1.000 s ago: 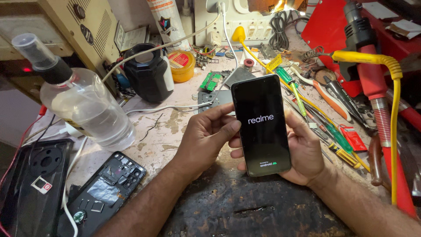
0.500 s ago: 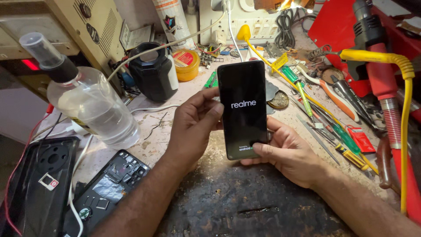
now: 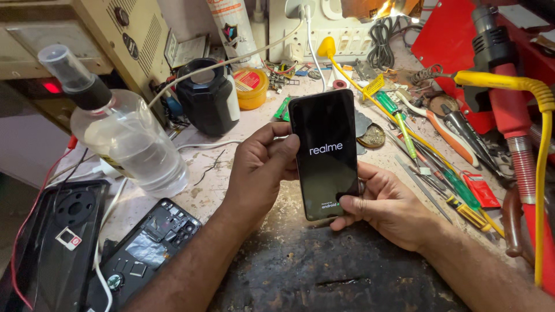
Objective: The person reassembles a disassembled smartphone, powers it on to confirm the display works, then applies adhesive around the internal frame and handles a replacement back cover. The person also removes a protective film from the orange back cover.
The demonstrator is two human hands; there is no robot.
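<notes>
Head view: a cluttered, scorched worktop [image 3: 347, 277] carries a spray bottle [image 3: 124, 138], an opened phone body [image 3: 144, 248] and screwdrivers [image 3: 404, 130]. The phone [image 3: 325, 153] is held above it, raised and more upright than a second ago, its screen lit and starting up. The left hand [image 3: 260, 170] grips its side edge; the right hand [image 3: 387, 205] clasps its bottom end, thumb on the glass.

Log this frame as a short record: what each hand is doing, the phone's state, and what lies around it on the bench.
left hand: grips the smartphone along its left edge
right hand: supports the phone's lower end, thumb on the screen's bottom corner
phone state: upright, screen dark with a white logo lit
left of hands: clear spray bottle, opened phone body
behind: black jar, yellow tin
right: screwdrivers, yellow cable
</notes>
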